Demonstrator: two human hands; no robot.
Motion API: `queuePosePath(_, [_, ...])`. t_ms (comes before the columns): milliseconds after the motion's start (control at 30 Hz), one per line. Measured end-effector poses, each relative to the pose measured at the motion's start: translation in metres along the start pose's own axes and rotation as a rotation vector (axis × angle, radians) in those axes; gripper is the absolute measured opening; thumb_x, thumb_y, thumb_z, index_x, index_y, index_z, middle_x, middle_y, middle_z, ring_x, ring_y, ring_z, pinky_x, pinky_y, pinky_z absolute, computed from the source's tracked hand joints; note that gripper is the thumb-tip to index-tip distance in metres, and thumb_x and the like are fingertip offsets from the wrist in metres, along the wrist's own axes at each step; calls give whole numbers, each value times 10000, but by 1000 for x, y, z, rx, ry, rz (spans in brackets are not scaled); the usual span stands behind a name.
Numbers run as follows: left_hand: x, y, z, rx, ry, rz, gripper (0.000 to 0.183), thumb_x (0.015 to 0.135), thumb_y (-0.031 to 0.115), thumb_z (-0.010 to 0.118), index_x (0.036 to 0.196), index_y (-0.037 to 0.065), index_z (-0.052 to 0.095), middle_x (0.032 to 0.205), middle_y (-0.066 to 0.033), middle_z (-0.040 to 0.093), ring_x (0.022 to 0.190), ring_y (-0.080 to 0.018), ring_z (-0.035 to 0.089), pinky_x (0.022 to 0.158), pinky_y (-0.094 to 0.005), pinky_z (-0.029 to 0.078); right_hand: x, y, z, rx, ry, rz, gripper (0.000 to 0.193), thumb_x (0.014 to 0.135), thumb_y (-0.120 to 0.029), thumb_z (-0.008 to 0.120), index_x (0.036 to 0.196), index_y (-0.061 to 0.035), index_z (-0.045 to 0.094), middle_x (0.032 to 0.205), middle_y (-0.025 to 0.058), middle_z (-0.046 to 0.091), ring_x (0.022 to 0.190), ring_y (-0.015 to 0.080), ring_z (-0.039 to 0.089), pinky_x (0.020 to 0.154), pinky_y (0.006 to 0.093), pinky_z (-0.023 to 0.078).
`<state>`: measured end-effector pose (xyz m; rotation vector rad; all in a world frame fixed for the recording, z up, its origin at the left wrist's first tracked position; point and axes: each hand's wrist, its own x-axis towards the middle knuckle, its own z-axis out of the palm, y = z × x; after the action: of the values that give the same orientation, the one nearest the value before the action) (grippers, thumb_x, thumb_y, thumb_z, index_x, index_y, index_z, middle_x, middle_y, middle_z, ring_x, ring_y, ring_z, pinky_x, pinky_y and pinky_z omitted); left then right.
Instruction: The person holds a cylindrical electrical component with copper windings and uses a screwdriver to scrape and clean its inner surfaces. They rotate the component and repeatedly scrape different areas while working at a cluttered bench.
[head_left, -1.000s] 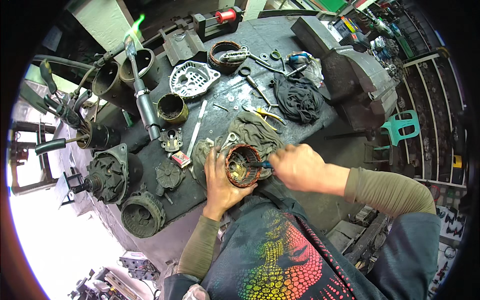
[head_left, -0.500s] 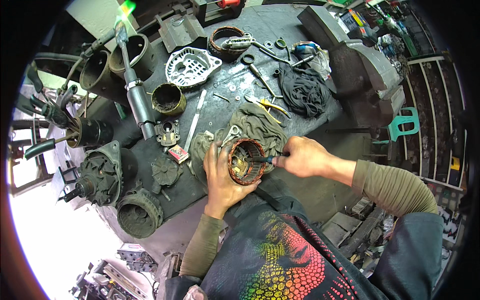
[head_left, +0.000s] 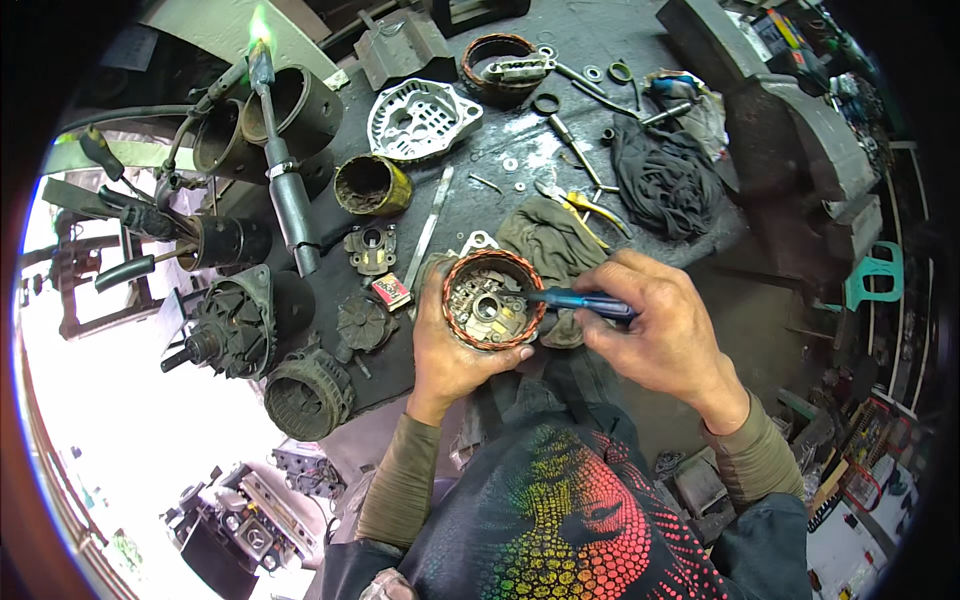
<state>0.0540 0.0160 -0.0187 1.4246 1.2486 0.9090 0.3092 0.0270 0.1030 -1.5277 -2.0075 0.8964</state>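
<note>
My left hand (head_left: pixel 440 350) wraps around the left and near side of an alternator housing (head_left: pixel 483 312), its thumb along the lower rim. A ring of copper windings (head_left: pixel 453 327) lines the housing's rim, and metal parts with a round central bore show inside. A screwdriver (head_left: pixel 603 304) with a blue and dark handle is gripped in my right hand (head_left: pixel 665 325). Its shaft reaches left over the rim into the housing; the tip is hard to make out among the parts. Behind the housing lies a crumpled olive rag (head_left: pixel 550 240).
Yellow-handled pliers (head_left: pixel 590 207), a dark cloth (head_left: pixel 668 180) and a pale housing half (head_left: pixel 418 120) lie farther back on the bench. A torch (head_left: pixel 290 205) with a green flame stands at left, near metal cylinders (head_left: pixel 290 115). Another alternator part (head_left: pixel 308 392) sits at the near left.
The housing's opening has turned to face up more, showing its inside. My right hand has lifted and turned, so more of the screwdriver handle shows. The whole view has shifted.
</note>
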Motion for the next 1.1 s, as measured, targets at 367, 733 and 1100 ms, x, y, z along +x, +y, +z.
queuePosePath(367, [1, 0, 11, 129, 53, -35, 1187, 505, 370, 1069, 1485, -4, 513, 1435, -212, 594, 1371, -419, 574, 1181, -522, 445, 34, 34, 15, 95, 10, 10, 190, 770, 8, 800, 950, 16, 740, 837, 121, 691, 734, 271, 689, 669, 379, 529])
queuePosePath(733, [4, 2, 10, 167, 26, -71, 1205, 503, 380, 1073, 1495, -2, 506, 1462, -226, 568, 1398, -430, 549, 1203, -523, 425, 38, 37, 15, 122, 20, 24, 203, 761, -15, 821, 933, 26, 721, 824, 151, 692, 730, 318, 707, 662, 415, 546])
queuePosePath(1100, [2, 1, 11, 237, 28, -13, 1225, 497, 394, 1067, 1504, -4, 496, 1479, -234, 557, 1433, -445, 515, 1224, -543, 395, 46, 37, 16, 84, -39, -77, 204, 756, -43, 801, 910, 34, 693, 834, 178, 680, 749, 383, 691, 678, 459, 544])
